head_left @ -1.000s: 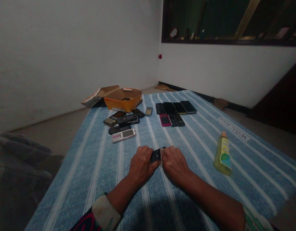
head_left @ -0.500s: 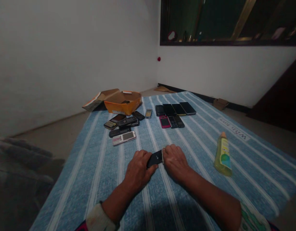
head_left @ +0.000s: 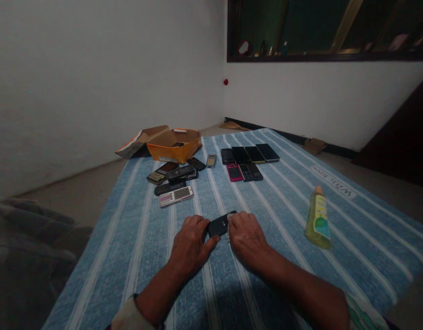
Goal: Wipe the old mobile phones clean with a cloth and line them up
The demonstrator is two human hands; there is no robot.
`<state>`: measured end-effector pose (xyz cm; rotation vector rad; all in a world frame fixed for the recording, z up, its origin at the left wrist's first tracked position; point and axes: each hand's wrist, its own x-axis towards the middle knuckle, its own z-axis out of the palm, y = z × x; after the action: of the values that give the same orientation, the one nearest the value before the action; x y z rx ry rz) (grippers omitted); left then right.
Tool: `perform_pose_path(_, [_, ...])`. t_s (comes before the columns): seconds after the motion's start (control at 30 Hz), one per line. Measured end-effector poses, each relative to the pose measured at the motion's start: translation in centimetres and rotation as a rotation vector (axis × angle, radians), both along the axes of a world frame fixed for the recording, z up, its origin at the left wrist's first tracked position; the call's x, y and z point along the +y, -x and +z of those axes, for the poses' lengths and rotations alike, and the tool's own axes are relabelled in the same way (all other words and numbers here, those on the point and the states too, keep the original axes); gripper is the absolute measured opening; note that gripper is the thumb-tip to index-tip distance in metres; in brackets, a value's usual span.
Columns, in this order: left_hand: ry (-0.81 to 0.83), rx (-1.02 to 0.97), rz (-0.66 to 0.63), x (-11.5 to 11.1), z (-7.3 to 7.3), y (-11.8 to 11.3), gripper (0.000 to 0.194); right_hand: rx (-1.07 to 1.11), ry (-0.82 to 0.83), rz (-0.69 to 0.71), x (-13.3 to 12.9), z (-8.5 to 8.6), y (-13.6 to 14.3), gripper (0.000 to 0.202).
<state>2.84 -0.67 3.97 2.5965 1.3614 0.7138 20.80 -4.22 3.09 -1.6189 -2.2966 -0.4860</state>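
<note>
A black mobile phone (head_left: 217,226) lies low over the striped cloth, tilted up to the right. My left hand (head_left: 188,242) grips its left end, with the thumb along the near edge and the fingers at the far side. My right hand (head_left: 248,236) is closed around a small white cloth (head_left: 228,223), which is pressed on the phone's right part. Only a sliver of the white cloth shows; it could be tissue. Beyond my left hand lies a pink-and-silver phone (head_left: 176,196) beside a loose pile of dark phones (head_left: 181,172).
An orange cardboard box (head_left: 173,152) stands open at the far left. Several phones (head_left: 249,155) lie in two rows at the back, including a pink one (head_left: 234,172). A yellow-green bottle (head_left: 318,220) lies at the right on the blue striped cloth (head_left: 276,206).
My right hand has shifted slightly on the phone, and more of the phone's far right corner now shows. My left hand keeps its grip. The view has tilted a little.
</note>
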Motion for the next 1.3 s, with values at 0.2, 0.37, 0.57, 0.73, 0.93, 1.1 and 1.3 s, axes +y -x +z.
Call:
perform_pose_path(0.2, [0.010, 0.010, 0.025, -0.1, 0.0, -0.3, 0.018, -0.007, 0.025, -0.038, 0.5, 0.4, -0.1, 0.013])
perform_pose_path(0.37, [0.010, 0.005, 0.020, -0.2, 0.1, -0.3, 0.018, -0.010, 0.000, -0.012, -0.1, 0.3, -0.2, 0.015])
perform_pose_path(0.57, [0.012, 0.037, 0.027, -0.4, 0.3, -0.5, 0.017, -0.009, 0.007, -0.054, 0.4, 0.2, -0.9, 0.013])
perform_pose_path(0.73, [0.004, 0.055, 0.040, -0.4, 0.3, -0.6, 0.017, -0.020, -0.002, -0.014, 0.2, 0.0, -0.7, 0.015])
perform_pose_path(0.93, [-0.003, 0.044, 0.037, -0.3, 0.1, -0.6, 0.017, -0.021, 0.042, -0.036, 0.6, 0.4, -0.7, 0.015])
perform_pose_path(1.1, [-0.008, 0.055, 0.032, -0.3, 0.0, -0.5, 0.020, -0.010, 0.038, -0.008, 0.5, 0.5, 0.0, 0.012])
perform_pose_path(1.3, [-0.006, 0.057, 0.028, -0.1, -0.1, -0.5, 0.019, -0.019, 0.082, -0.047, 1.1, 1.0, 0.2, 0.014])
